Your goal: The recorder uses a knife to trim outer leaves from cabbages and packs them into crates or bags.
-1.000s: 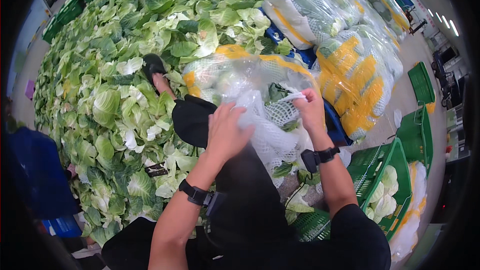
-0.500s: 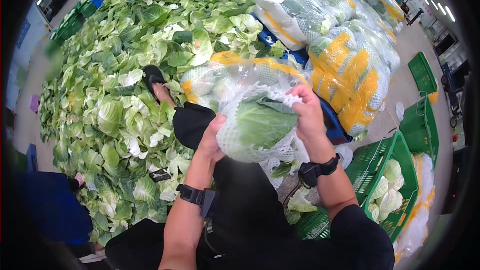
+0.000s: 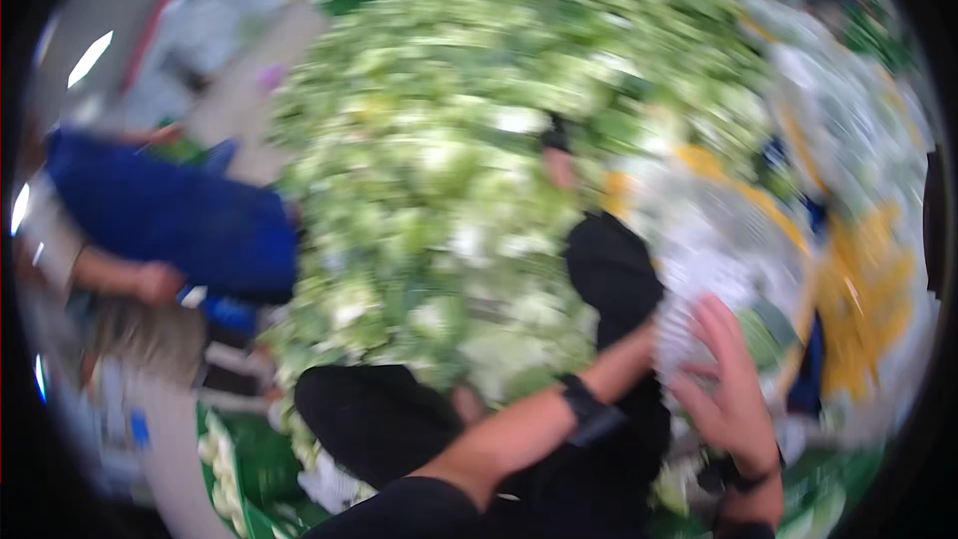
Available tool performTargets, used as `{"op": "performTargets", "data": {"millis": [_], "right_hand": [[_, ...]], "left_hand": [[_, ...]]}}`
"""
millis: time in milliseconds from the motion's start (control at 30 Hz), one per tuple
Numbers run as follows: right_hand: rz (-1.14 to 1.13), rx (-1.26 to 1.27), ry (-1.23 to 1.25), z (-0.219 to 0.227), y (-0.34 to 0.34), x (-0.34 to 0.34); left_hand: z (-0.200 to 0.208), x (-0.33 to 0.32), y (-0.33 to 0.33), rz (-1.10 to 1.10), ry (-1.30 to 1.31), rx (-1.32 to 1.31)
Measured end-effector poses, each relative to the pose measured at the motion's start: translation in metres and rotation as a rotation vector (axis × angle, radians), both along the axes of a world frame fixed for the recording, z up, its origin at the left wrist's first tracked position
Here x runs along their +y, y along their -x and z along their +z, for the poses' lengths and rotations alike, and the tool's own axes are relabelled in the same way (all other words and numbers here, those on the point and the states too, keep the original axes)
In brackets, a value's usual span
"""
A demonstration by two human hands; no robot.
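Observation:
The view is smeared by motion. A white foam net (image 3: 687, 274) lies in front of my body at the right, with a green cabbage (image 3: 766, 337) beside it. My right hand (image 3: 723, 379) is at the net and cabbage, its fingers stretched and its thumb apart. My left forearm reaches to the net's left side; the left hand's fingers are hidden there and blurred. Behind them is a clear plastic bag (image 3: 743, 205) with yellow tape, holding netted cabbages.
A large heap of loose cabbage leaves (image 3: 429, 180) spreads ahead. Filled, taped bags (image 3: 868, 269) stand at the right. A co-worker in a blue apron (image 3: 170, 215) is at the left. A green crate (image 3: 254, 469) holding pale produce sits at the lower left.
My view has swung left, shifting the scene right and bringing the co-worker in. The right hand's fingers have come off the net's edge and straightened. Both hands are now lower right in view.

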State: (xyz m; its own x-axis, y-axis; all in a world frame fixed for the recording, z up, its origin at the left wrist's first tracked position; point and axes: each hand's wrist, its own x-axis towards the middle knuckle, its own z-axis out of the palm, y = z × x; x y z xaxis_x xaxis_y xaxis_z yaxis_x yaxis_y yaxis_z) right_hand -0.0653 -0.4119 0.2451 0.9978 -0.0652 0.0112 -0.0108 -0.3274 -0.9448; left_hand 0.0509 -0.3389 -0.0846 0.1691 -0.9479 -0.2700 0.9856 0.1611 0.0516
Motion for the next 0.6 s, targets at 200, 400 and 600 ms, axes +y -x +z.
{"op": "performTargets", "data": {"millis": [200, 400, 600], "right_hand": [[-0.780, -0.352, 0.040, -0.090, 0.088, -0.137], [-0.682, -0.495, -0.477, -0.211, 0.002, -0.107], [-0.539, -0.473, -0.698, -0.248, 0.011, -0.116]], "left_hand": [[0.183, -0.029, 0.008, -0.163, 0.105, -0.331], [0.188, -0.063, 0.009, -0.047, -0.290, -0.991], [0.165, -0.130, 0.064, 0.550, -0.480, -0.971]]}}
